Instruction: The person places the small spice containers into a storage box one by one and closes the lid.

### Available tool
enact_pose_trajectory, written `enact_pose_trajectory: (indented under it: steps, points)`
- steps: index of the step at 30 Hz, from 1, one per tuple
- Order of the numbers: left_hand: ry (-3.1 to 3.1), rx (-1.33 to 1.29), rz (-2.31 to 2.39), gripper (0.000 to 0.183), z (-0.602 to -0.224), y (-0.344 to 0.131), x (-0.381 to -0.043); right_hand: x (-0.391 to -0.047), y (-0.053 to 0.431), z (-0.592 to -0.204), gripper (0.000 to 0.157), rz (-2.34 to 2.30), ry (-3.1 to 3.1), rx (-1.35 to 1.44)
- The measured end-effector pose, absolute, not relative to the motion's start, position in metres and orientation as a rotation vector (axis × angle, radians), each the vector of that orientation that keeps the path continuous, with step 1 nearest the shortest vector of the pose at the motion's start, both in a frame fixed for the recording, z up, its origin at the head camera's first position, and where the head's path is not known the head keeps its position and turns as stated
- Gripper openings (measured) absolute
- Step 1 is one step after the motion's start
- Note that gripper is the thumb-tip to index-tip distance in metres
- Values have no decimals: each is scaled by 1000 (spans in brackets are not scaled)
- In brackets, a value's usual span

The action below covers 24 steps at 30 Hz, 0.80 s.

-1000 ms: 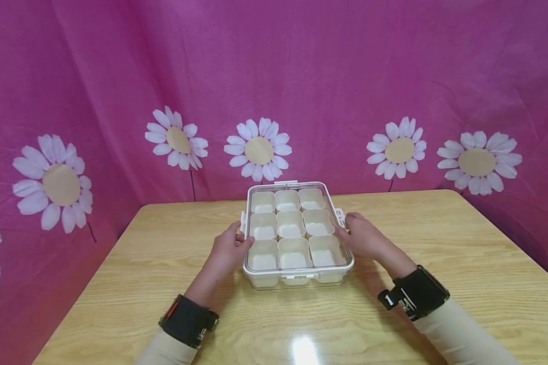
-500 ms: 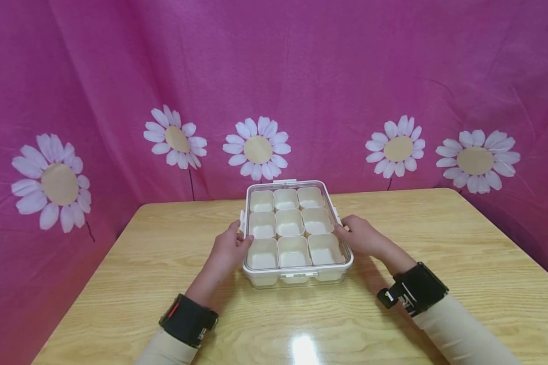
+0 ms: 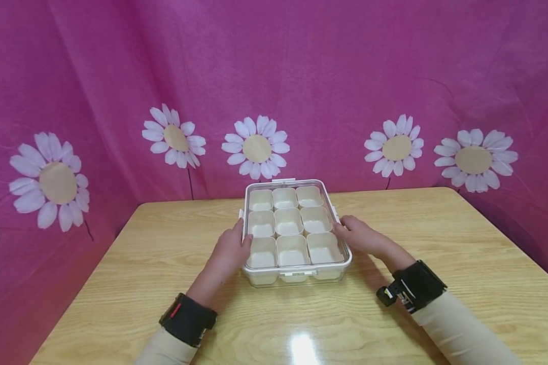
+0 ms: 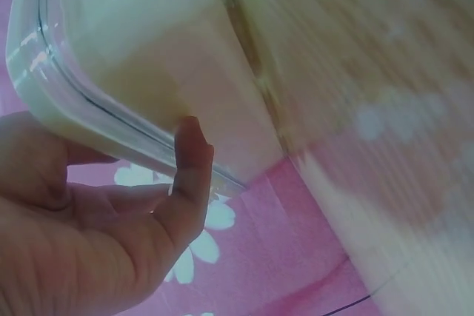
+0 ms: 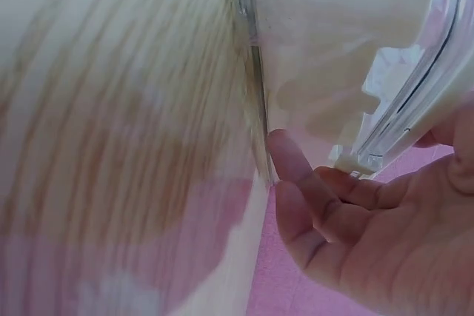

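A clear plastic storage box with a white-edged transparent lid stands on the table in the head view. Rows of cream cups show through the lid, with nothing visible inside them. My left hand grips the box's left side, thumb at the lid's edge. In the left wrist view, one fingertip lies against the side wall. On the opposite side my right hand grips the rim, thumb on top. The right wrist view shows its fingers curled by the side wall, near a latch. The hands mostly hide the side latches.
The box rests on a light wood table, near its back edge. Behind it hangs a magenta curtain printed with white daisies. A white front latch faces me, and another latch sits on the far edge.
The right side latch, sticking out a second ago, now lies down under my right hand. The left latch shows less beside my left hand, whose fingers have shifted slightly up. The box stays put.
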State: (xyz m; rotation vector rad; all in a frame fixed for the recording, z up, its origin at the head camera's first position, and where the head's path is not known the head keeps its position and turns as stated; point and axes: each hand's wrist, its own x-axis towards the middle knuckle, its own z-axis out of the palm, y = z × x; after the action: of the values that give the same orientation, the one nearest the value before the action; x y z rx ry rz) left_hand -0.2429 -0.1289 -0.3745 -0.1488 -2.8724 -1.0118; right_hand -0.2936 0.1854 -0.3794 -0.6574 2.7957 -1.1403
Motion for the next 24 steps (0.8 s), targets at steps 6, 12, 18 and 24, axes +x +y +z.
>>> enact_pose_trajectory:
  steps: [6, 12, 18, 24]
  points:
    - [-2904, -121, -913, 58, -376, -124, -240, -289, 182, -378, 28, -1137, 2818, -664]
    - [-2970, -38, -1136, 49, -380, -132, -242, -290, 181, -377, 26, -1115, 2851, -695]
    - [-2973, -46, -1105, 50, -379, -131, -238, -289, 180, -376, 27, -1116, 2858, -734]
    - [-2991, 24, -949, 57, -376, -127, -236, -289, 181, -379, 27, -1093, 2885, -705]
